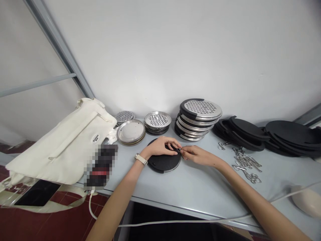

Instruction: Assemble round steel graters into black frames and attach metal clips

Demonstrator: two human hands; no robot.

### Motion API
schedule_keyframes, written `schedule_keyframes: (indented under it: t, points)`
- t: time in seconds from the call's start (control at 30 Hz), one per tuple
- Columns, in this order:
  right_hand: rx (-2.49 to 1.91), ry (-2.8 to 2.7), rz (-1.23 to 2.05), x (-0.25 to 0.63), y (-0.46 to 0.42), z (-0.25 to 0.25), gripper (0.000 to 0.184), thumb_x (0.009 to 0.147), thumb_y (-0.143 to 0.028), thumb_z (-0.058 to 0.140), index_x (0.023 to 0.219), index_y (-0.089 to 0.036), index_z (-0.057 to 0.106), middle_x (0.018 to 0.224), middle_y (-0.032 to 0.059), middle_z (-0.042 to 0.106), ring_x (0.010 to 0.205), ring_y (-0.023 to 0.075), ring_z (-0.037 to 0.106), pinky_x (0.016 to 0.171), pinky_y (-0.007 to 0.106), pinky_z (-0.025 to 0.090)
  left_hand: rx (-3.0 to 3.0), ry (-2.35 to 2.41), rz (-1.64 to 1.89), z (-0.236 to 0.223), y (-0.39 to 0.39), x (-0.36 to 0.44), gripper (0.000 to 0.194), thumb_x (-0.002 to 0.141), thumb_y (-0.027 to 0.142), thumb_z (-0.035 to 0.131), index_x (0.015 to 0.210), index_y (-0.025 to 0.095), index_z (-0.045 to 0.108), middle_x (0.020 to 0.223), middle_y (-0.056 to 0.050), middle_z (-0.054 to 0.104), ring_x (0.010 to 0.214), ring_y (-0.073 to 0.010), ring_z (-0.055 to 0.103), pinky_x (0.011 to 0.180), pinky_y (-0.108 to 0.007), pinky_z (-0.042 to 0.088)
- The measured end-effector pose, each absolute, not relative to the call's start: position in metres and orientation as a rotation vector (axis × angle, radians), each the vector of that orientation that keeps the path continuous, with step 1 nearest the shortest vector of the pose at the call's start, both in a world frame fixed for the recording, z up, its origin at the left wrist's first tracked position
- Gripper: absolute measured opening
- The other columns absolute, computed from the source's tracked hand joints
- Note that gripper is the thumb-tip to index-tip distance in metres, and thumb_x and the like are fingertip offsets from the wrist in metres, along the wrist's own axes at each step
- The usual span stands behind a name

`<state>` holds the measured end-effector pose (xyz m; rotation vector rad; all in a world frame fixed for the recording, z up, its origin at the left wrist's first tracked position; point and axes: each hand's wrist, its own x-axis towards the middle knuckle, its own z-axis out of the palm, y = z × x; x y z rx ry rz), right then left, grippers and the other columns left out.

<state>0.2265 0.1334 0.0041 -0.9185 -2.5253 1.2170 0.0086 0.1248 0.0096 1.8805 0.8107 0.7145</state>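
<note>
The right hand [197,155] pinches a small metal piece [178,150] at two o'clock on the black disc [163,164]. The left hand [162,146] arches over the disc, its grip unclear.

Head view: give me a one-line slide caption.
Left hand and right hand meet near a black disc's edge, perforated metal disc stack behind, loose metal clips to the right.

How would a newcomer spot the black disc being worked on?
On the grey table, find the left hand, its wrist in a pale watch strap, in front of a short grater stack. The black disc lies beneath it, the right hand at its edge. Unlike the piled black pieces farther right, it sits alone, a sliver of silver rim showing.
</note>
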Motion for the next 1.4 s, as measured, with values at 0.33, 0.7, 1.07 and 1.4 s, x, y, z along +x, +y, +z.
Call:
schedule_keyframes:
  t: [0.33,0.7,1.07,1.4]
  points:
    - [-0.952,-2.539,1.205,0.228,0.134,0.004,0.032,0.090,-0.040,0.039,0.068,-0.018,0.046,0.066,-0.0027,0.044,0.059,0.0108,0.039,0.055,0.024,0.033,1.885,0.821,0.711,0.010,0.124,0.009,0.030,0.072,0.017,0.069,0.102,0.013,0.068,0.098,-0.009,0.070,0.092,-0.0157,0.064,0.079,-0.024,0.050]
    - [-0.955,-2.469,1.317,0.229,0.133,0.006,0.044,0.091,-0.047,0.037,0.070,-0.016,0.058,0.071,0.0036,0.060,0.066,0.0162,0.053,0.066,0.029,0.042,1.918,0.820,0.693,0.010,0.125,0.009,0.029,0.074,0.016,0.067,0.103,0.014,0.067,0.101,-0.009,0.069,0.092,-0.0152,0.063,0.079,-0.023,0.048]
    - [-0.967,-2.465,1.295,0.228,0.132,0.003,0.047,0.092,-0.049,0.035,0.070,-0.016,0.060,0.071,0.0040,0.062,0.067,0.0174,0.055,0.069,0.030,0.043,1.978,0.891,0.636,0.010,0.124,0.007,0.034,0.073,0.018,0.067,0.107,0.017,0.066,0.105,-0.006,0.068,0.082,-0.0123,0.060,0.076,-0.022,0.046]
    - [-0.940,-2.476,1.232,0.227,0.133,-0.003,0.049,0.093,-0.049,0.033,0.071,-0.016,0.061,0.070,0.0038,0.061,0.066,0.0170,0.055,0.068,0.030,0.043,1.993,0.892,0.691,0.014,0.119,0.012,0.041,0.072,0.016,0.067,0.113,0.020,0.063,0.113,-0.005,0.065,0.081,-0.0121,0.059,0.076,-0.023,0.046]
